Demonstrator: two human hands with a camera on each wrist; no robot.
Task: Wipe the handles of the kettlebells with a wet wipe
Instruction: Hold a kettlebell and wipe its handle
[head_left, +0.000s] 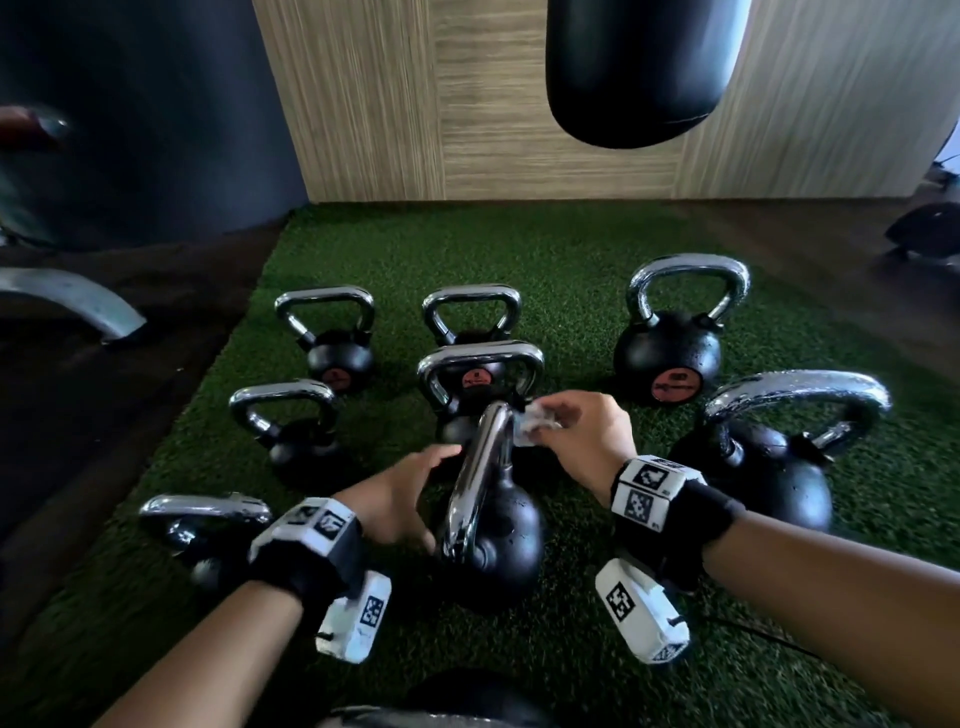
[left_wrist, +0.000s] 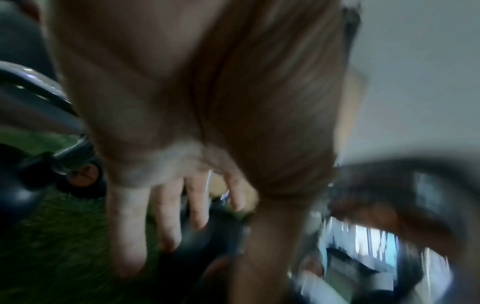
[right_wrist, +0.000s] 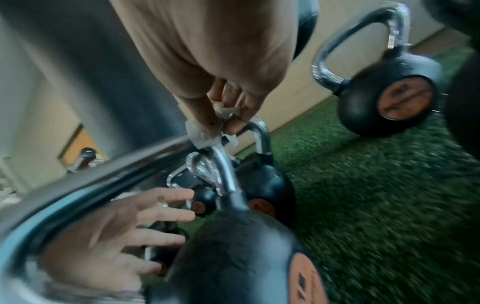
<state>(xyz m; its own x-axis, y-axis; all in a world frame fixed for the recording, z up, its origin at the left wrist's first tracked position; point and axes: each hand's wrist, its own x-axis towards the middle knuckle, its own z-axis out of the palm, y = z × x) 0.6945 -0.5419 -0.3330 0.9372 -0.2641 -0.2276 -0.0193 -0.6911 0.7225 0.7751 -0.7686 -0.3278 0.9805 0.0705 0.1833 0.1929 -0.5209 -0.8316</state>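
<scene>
So: approx eight kettlebells on green turf (head_left: 597, 270), chrome handles. L to R: left hand (head_left: 402, 491) w/ fingers spread and straight, holding nothing, just beside the near kettlebell (head_left: 493, 535), left of its handle (head_left: 480, 467); contact can't be told. Right hand (head_left: 582, 434) pinches the crumpled wet wipe (head_left: 535, 423) against the handle's top corner. Judgement: wipe covers only a small patch; better to wrap it round the bar and run the full loop, both legs incl., w/ left hand steadying the bell vs tipping.

Gym, kettlebells (head_left: 667, 332), turf (head_left: 519, 249), punching bag (head_left: 644, 67)
</scene>
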